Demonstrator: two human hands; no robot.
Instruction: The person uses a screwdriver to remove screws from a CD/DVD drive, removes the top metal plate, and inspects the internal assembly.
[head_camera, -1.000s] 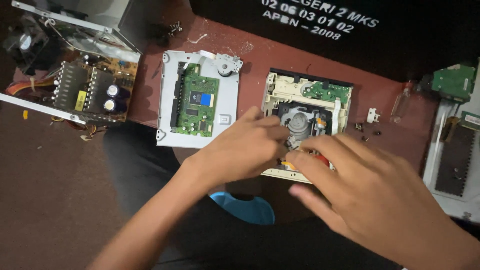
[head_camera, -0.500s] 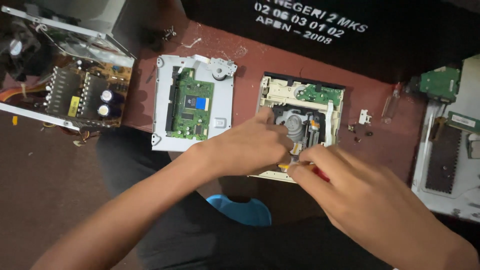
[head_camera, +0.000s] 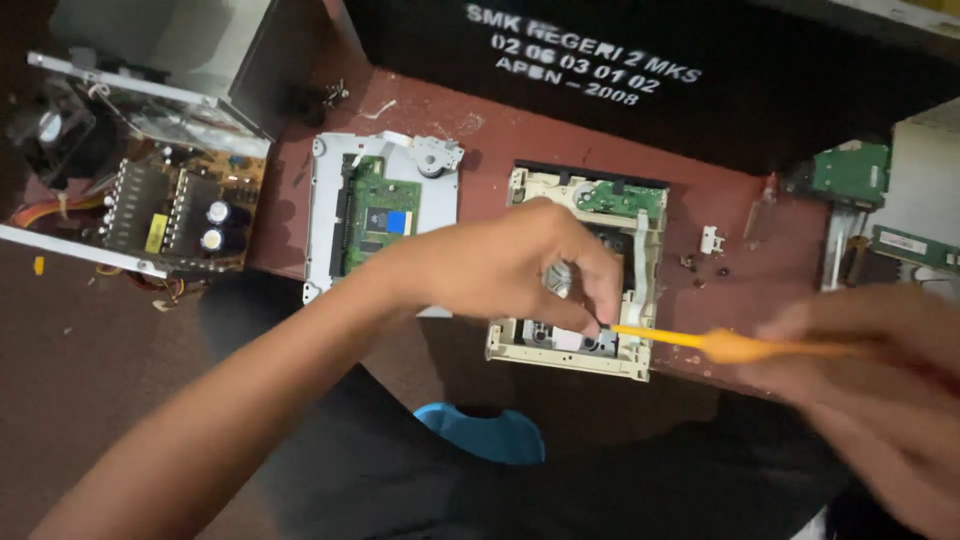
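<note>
The left hand (head_camera: 510, 265) lay over the opened disc drive (head_camera: 580, 270), a cream plastic frame with a small green board at its far end, which sat on the reddish-brown table (head_camera: 520, 135) in front of the person. Its fingers (head_camera: 585, 300) were bent down and pressed on the inner parts of the drive, near the front edge, so the hand was holding the drive and not lifted free. The right hand (head_camera: 880, 370) was at the right side, well blurred, and it was closed around the handle of an orange screwdriver (head_camera: 730, 345); the thin yellow shaft pointed left and its tip met the drive just beside the left fingertips. Whether the tip really touched a screw I could not tell, because the fingers covered that place. To the left of the drive lay a grey metal plate with a green circuit board (head_camera: 382, 215) on it. Farther left was an open power supply (head_camera: 170, 215) with capacitors and coloured wires. A few small screws (head_camera: 705, 265) lay on the table right of the drive, and another green board (head_camera: 850, 172) rested near the right edge.
</note>
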